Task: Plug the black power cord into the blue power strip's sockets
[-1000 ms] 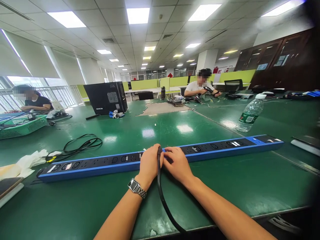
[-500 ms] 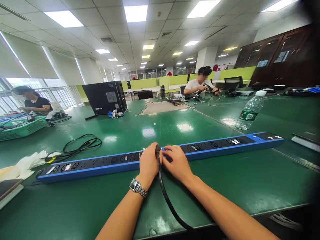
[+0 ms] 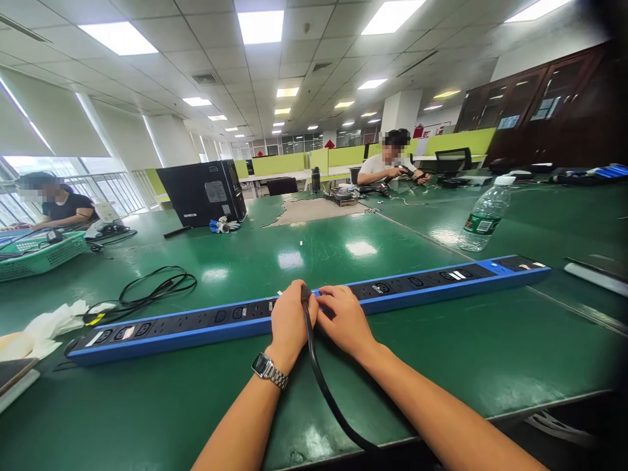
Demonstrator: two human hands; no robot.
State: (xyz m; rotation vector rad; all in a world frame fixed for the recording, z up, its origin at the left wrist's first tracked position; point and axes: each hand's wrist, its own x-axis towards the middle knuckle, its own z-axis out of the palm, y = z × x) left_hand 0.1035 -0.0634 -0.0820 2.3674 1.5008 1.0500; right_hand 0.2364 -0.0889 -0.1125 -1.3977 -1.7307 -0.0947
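A long blue power strip (image 3: pixel 196 337) with black sockets lies slantwise across the green table. My left hand (image 3: pixel 290 314), with a metal-banded watch on the wrist, is closed around the plug (image 3: pixel 306 292) of a thick black cable (image 3: pixel 321 386) at the strip's middle. From there the cable curves down over the table's near edge. My right hand (image 3: pixel 346 317) is beside it, fingers curled onto the power strip close to the plug. The fingers hide the plug's tip, so I cannot tell whether it sits in a socket.
A plastic water bottle (image 3: pixel 483 219) stands behind the strip's right end. Coiled black cable (image 3: pixel 157 284) and crumpled tissue (image 3: pixel 56 327) lie left. Farther back are a black computer case (image 3: pixel 196 195), a green basket (image 3: pixel 44 258) and two people seated at the table.
The view has shifted slightly, so the strip and the bottle appear a little farther left. Both hands keep the same grip at the middle of the strip.
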